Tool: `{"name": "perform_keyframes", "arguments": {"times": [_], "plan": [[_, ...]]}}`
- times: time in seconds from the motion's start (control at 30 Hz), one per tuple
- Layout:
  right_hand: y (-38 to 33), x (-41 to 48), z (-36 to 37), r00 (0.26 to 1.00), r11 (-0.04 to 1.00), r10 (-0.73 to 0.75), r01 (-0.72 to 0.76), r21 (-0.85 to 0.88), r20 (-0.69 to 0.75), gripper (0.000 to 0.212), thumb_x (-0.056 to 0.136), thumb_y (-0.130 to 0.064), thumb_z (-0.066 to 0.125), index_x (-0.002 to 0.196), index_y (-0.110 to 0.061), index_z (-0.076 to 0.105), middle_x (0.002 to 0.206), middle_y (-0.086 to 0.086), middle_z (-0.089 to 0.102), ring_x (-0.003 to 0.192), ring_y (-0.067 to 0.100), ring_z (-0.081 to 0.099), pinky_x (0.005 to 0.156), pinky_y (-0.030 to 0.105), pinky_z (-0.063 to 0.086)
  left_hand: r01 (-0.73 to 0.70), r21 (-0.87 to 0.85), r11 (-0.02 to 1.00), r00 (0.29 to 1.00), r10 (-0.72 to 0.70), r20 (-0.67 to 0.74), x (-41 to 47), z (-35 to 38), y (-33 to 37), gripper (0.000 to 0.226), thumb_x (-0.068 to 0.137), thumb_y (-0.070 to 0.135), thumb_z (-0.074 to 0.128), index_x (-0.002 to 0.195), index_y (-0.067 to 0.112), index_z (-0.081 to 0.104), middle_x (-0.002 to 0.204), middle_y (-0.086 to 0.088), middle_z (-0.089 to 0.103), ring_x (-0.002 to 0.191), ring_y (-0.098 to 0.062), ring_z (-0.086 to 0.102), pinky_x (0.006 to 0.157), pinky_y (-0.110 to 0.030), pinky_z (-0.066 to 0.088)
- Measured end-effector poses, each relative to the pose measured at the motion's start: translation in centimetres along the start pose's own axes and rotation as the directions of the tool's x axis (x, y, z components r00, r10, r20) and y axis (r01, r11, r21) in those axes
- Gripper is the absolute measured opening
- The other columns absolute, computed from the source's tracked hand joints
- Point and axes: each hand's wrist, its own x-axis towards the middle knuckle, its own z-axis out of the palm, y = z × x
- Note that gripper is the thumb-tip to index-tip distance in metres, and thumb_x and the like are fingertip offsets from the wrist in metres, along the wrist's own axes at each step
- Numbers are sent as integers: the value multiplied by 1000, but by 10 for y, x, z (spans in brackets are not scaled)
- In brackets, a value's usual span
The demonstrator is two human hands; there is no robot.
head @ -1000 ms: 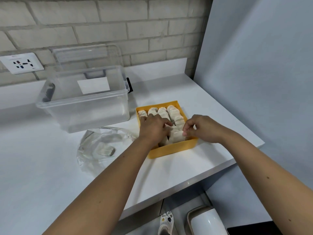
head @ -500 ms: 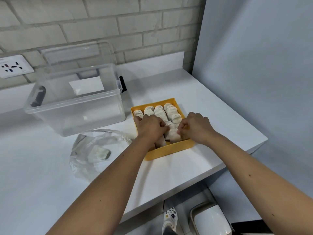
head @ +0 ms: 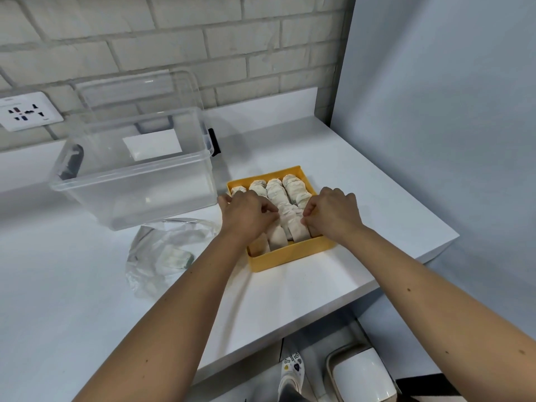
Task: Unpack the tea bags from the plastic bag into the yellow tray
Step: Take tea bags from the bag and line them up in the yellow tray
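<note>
- Fingers (head: 268, 211) of the left hand (head: 246, 217) are curled, with their tips pinching the tea bags (head: 291, 227) in the near middle of the tray (head: 290, 258). The right hand (head: 333, 217) mirrors it, its curled fingers nipping the same cluster from the right.
- Tea bags fill the tray in rows that run near to far. Those between the hands stand tilted rather than flat, so I judge this to be tidying a row, not fetching.
- One pale packet (head: 175, 256), probably a tea bag left to unpack, shows inside the plastic bag (head: 162, 248). The bag lies crumpled on the surface (head: 87, 300), left of the tray and just near of the clear bin (head: 130, 181).
- That packet lies left and slightly near of the left hand and well apart from the right hand, so the left hand is the nearer one for it.
- Its long axis runs roughly left to right, across the tray rows, so it would likely need a turn to fit.
- Whether the bag's mouth faces the hands cannot be told.
</note>
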Motion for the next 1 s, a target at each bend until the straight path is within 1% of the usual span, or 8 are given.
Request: {"name": "perform_keyframes", "arguments": {"times": [0.13, 0.27, 0.33, 0.57, 0.67, 0.8, 0.9, 1.0], "plan": [[-3, -4, -14, 1000, 997, 23, -22, 75, -10, 11, 82, -40, 68, 92, -34, 68, 106, -2, 59, 106, 21, 55, 91, 38, 32, 18, -100, 995, 998, -24, -65, -19, -22, -15, 10, 88, 41, 69, 91, 36, 77, 85, 15, 61, 94, -7, 53, 78, -34, 17], [-22, -13, -31, 999, 974, -6, 19, 227, -54, 11, 80, -42, 72, 87, -34, 67, 83, -12, 54, 89, 14, 57, 88, 37, 34, 29, -334, 942, 995, -60, -84, -49, -54, -44, 4, 85, 31, 75, 88, 31, 78, 86, 16, 67, 70, 2, 56, 80, -23, 45], [-39, -20, -37, 998, 942, -51, 60, 331, -36, 11, 79, -39, 74, 84, -32, 67, 73, -13, 54, 83, 12, 57, 85, 36, 39, 74, -422, 904, 990, -116, -76, -67, -70, -59, 3, 85, 27, 77, 88, 27, 79, 86, 14, 72, 67, 8, 58, 64, -5, 41], [-114, -42, -26, 975, 769, -222, 178, 614, -5, 9, 76, -27, 80, 83, -23, 75, 71, -7, 62, 67, 5, 54, 62, 20, 41, 248, -546, 800, 931, -352, -93, -118, -110, -118, 4, 86, 23, 75, 84, 25, 77, 68, 17, 71, 62, 8, 61, 52, -4, 39], [-145, -47, -4, 956, 723, -293, 201, 661, 30, 6, 79, -20, 77, 85, -20, 77, 77, -10, 69, 68, -1, 56, 61, 10, 41, 288, -461, 840, 920, -376, -110, -129, -103, -134, 2, 85, 24, 76, 85, 24, 78, 76, 13, 73, 71, 1, 65, 62, -7, 44], [-182, -47, 35, 915, 762, -392, 268, 589, 91, 14, 84, -14, 72, 97, -17, 76, 98, -3, 73, 84, 7, 62, 76, 18, 45, 254, -121, 960, 930, -277, -242, -135, -74, -147, 9, 87, 26, 72, 86, 33, 77, 84, 14, 77, 82, -8, 70, 95, -34, 40], [-199, -39, 67, 895, 854, -422, 339, 396, 145, 28, 83, -12, 68, 109, -21, 72, 108, -2, 70, 100, 15, 63, 83, 21, 45, 236, 88, 968, 952, -212, -221, -136, -60, -149, 15, 91, 27, 65, 99, 36, 74, 98, 18, 75, 95, -6, 65, 96, -28, 20], [-199, -34, 81, 915, 881, -390, 337, 331, 106, 30, 80, -23, 72, 110, -25, 71, 111, -2, 67, 105, 18, 61, 88, 28, 49, 234, 167, 958, 964, -205, -171, -136, -55, -149, 24, 91, 26, 62, 112, 36, 69, 110, 18, 72, 106, -8, 61, 97, -28, 17]]}}
